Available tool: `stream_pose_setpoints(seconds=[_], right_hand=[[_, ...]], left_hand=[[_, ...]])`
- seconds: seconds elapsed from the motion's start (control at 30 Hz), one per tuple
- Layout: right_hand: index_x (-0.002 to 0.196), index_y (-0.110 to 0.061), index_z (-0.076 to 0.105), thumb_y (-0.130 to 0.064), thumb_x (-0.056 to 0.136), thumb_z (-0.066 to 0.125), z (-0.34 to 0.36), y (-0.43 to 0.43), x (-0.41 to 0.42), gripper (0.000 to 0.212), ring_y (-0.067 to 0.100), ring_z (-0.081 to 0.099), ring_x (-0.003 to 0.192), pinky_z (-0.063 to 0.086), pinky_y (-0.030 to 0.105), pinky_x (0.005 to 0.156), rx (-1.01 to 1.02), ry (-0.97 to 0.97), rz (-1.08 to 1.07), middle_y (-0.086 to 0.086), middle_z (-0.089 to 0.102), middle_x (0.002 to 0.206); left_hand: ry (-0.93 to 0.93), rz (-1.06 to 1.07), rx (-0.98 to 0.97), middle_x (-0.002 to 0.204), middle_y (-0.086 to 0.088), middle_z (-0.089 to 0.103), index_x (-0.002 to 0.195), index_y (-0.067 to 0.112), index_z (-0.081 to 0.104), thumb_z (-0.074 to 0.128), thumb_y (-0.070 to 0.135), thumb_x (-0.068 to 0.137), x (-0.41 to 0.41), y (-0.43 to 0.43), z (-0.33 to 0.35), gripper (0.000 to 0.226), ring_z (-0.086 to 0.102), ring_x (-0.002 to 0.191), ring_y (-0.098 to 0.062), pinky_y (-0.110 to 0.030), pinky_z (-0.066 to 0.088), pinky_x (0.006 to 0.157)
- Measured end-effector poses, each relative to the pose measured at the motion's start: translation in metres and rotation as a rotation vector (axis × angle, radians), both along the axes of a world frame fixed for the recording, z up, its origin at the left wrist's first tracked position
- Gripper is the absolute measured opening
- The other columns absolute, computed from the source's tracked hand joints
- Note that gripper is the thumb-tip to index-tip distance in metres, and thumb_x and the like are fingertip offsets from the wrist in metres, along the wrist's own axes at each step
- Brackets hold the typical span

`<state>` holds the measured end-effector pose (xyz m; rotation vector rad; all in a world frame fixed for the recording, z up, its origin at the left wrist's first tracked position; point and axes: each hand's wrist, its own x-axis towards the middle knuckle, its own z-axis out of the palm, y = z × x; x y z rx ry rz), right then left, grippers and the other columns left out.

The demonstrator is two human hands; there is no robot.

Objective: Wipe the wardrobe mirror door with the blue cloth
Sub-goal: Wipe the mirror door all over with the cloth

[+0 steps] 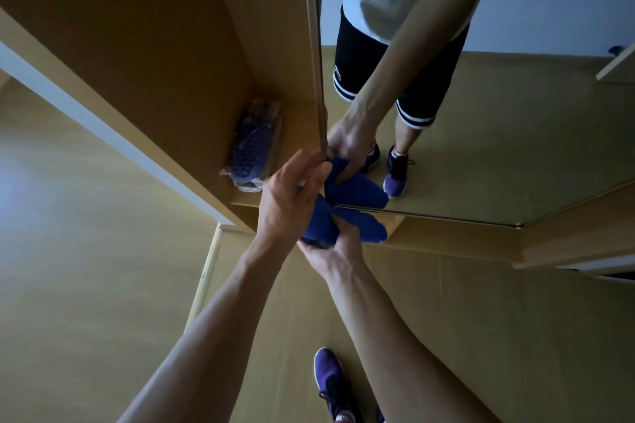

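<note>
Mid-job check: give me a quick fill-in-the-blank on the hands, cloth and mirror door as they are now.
The right hand holds a cloth coloured ___.
The left hand grips the mirror door by its ___.
A plastic-wrapped bundle lies inside the ___.
Missing: blue; edge; wardrobe.

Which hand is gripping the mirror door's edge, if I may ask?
The left hand grips the mirror door at its edge; the right hand holds the blue cloth.

Bagged purple shoe on wardrobe base.
</note>
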<state>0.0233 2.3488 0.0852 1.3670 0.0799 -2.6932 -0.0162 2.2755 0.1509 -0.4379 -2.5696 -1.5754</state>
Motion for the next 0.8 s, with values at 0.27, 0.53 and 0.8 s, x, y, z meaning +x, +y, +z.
stream_pose_setpoints(seconds=[0.27, 0.53, 0.8], right_hand=[[0.133, -0.002, 0.061, -0.011, 0.096, 0.049, -0.032, 0.034, 0.024, 0.04, 0.028, 0.062, 0.124, 0.042, 0.043, 0.114, 0.171, 0.083, -0.088, 0.015, 0.068, 0.128], [0.102, -0.01, 0.071, -0.008, 0.099, 0.048, -0.018, 0.009, 0.012, 0.023, 0.025, 0.061, 0.123, 0.039, 0.042, 0.115, 0.06, 0.086, -0.01, 0.009, 0.078, 0.097], [0.13, -0.011, 0.065, -0.01, 0.097, 0.048, -0.026, 0.081, 0.052, 0.037, 0.021, 0.063, 0.122, 0.045, 0.035, 0.106, 0.219, 0.159, -0.257, 0.006, 0.069, 0.129]], left_hand=[[0.064, 0.084, -0.051, 0.076, 0.033, 0.059, 0.104, 0.013, 0.072, 0.066, 0.019, 0.098, -0.002, 0.007, -0.001, 0.01, 0.057, 0.07, 0.01, -0.004, 0.038, 0.064], [0.001, 0.089, -0.018, 0.09, 0.025, 0.068, 0.11, 0.016, 0.074, 0.063, 0.026, 0.101, -0.001, 0.007, -0.013, 0.017, 0.063, 0.078, 0.005, -0.013, 0.047, 0.07], [-0.043, 0.137, -0.018, 0.069, 0.022, 0.057, 0.101, 0.019, 0.071, 0.062, 0.035, 0.1, -0.004, 0.006, -0.009, 0.018, 0.05, 0.063, -0.002, -0.021, 0.037, 0.057]])
